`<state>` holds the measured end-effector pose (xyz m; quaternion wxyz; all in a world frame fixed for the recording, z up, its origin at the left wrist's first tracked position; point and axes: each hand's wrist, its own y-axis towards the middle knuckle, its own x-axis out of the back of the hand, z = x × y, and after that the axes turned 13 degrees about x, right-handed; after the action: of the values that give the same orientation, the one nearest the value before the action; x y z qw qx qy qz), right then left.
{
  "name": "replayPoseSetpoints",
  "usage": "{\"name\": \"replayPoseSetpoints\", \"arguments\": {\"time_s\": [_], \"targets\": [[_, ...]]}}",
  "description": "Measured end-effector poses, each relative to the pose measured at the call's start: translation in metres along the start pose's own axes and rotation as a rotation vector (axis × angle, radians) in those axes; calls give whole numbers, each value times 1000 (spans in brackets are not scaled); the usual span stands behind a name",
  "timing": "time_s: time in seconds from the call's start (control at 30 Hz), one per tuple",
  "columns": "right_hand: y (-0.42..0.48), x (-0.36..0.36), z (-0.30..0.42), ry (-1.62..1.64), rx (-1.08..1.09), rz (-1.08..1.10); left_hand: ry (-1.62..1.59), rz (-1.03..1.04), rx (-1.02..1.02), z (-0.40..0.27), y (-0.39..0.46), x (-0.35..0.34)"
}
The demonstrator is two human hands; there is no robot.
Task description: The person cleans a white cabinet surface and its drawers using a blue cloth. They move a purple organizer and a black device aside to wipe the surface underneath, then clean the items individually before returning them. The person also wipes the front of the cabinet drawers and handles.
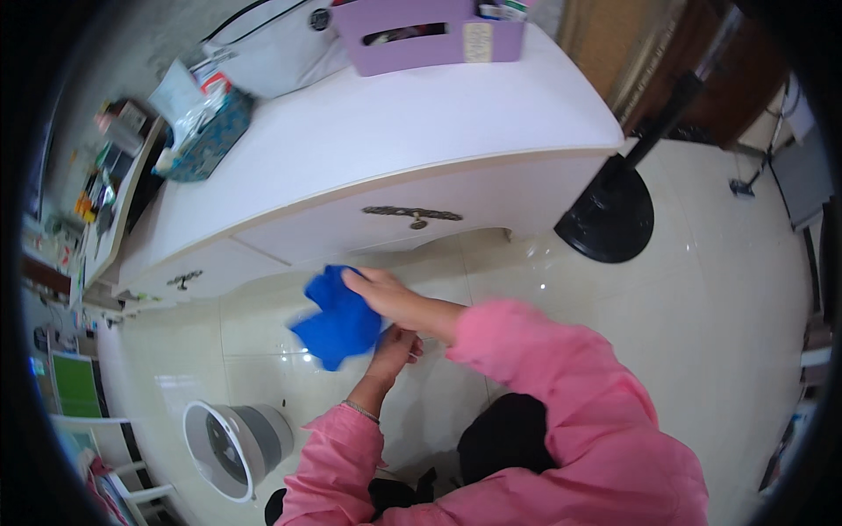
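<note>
A bright blue cloth [342, 322] hangs above the tiled floor, its edges blurred. Its upper right corner is gripped by my right hand [385, 296], thumb on top. Just below that, my left hand [395, 355] has curled fingers and sits close against the cloth's right side. Whether those fingers grip part of the cloth is hidden. To the lower left on the floor stands a grey and white bucket [266, 437], its opening turned towards the left, with what looks like water inside.
In front is a white cabinet [421, 131] with drawers and dark ornate handles [413, 214]. On it stand a purple plastic basket [421, 56], a white bag [276, 52] and a teal patterned tissue box [217, 141]. A black stand base [612, 217] rests at the cabinet's right corner.
</note>
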<state>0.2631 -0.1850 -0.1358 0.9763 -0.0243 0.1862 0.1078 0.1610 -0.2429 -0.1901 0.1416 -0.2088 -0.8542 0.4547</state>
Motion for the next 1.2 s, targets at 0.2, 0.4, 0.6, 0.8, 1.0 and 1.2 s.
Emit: {"name": "replayPoseSetpoints", "arguments": {"time_s": [0.2, 0.4, 0.6, 0.8, 1.0, 1.2], "targets": [[-84, 81, 78, -907, 386, -32, 667, 533, -134, 5, -35, -26], [-112, 23, 147, -664, 46, 129, -375, 654, -163, -20, -31, -45], [-120, -22, 137, -668, 223, 385, -420, 684, -857, -71, -81, -37], [-86, 59, 115, -1079, 509, -64, -957, 839, -673, -85, -60, -8], [-67, 57, -1, 26, -154, 76, -632, 249, -914, -87, -45, 2], [-48, 32, -13, 494, -180, -189, -854, 119, -918, -116, 17, -11]]}}
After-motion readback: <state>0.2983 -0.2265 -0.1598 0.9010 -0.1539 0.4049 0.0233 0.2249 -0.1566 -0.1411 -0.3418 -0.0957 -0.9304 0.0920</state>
